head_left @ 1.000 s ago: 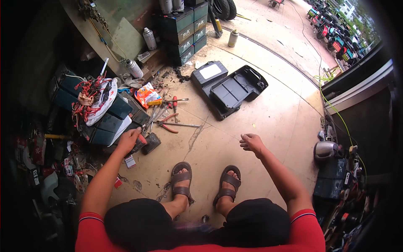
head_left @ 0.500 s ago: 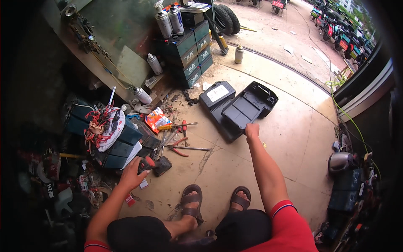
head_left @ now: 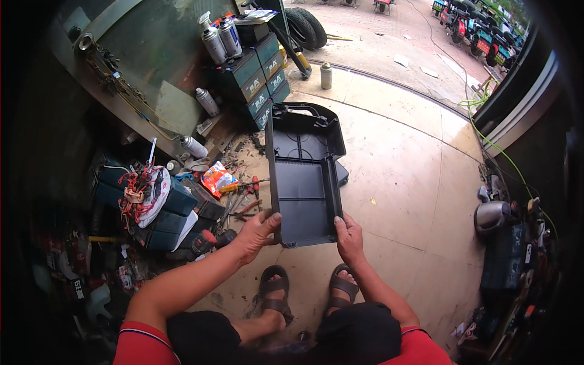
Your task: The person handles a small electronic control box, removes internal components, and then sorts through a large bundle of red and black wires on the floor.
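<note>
A black plastic case shell (head_left: pixel 301 182), open side up and ribbed inside, is held out in front of me above the floor. My left hand (head_left: pixel 257 234) grips its near left corner, thumb over the rim. At the near right corner, my right hand (head_left: pixel 348 237) clasps the side wall, thumb on top. Part of the other black case piece (head_left: pixel 343 174) shows on the floor behind the shell; most of it is hidden. A red and black cordless drill (head_left: pixel 204 243) lies on the floor beside my left forearm.
Pliers (head_left: pixel 249 210), screwdrivers and an orange packet (head_left: pixel 218 179) lie on the left near dark batteries (head_left: pixel 164 234). Stacked battery boxes (head_left: pixel 246 79) carry spray cans. One spray can (head_left: pixel 326 76) stands by the doorway. A metal kettle (head_left: pixel 491 217) is at the right.
My left hand has let go of the drill and taken the shell's left corner. The shell has been lifted off the other piece, brought nearer and turned lengthwise toward me.
</note>
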The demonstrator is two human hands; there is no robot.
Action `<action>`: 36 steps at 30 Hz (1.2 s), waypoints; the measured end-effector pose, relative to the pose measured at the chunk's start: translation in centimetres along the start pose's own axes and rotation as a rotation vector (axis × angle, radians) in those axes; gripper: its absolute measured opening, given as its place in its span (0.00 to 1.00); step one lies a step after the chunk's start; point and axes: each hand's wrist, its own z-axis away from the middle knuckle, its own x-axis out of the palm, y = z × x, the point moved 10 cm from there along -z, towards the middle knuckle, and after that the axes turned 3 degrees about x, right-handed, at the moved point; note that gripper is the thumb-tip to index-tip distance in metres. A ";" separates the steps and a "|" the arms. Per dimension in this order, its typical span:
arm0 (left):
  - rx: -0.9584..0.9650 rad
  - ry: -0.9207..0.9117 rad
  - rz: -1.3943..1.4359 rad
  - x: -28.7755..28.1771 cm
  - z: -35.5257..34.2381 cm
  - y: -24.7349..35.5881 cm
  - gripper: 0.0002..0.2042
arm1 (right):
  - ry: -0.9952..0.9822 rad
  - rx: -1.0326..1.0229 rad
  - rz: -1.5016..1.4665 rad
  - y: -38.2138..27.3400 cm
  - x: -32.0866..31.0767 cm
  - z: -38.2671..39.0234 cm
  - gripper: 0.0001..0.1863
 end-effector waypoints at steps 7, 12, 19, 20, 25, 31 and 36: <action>-0.003 0.135 0.159 0.9 0.6 1.0 0.31 | -0.144 -0.090 0.098 1.3 2.6 0.8 0.17; 0.121 0.595 -0.056 -6.8 2.6 -0.6 0.17 | -0.116 -0.015 0.192 4.1 2.7 -6.3 0.36; 0.192 0.711 -0.083 -7.2 5.3 -4.8 0.17 | -0.037 -0.017 1.267 8.5 2.6 -18.5 0.75; 0.182 0.699 -0.044 -6.3 5.5 -5.5 0.17 | -0.063 0.096 1.343 9.7 2.1 -19.6 0.77; 0.121 0.904 0.006 -4.6 6.8 -10.5 0.19 | -0.081 0.273 1.410 10.8 1.1 -22.2 0.81; 0.144 0.842 0.117 -1.6 3.9 -11.0 0.16 | -0.054 0.251 1.522 10.3 -3.2 -23.0 0.80; 0.141 0.857 0.048 -1.5 3.7 -12.3 0.19 | -0.178 0.210 1.359 11.6 -6.7 -14.4 0.80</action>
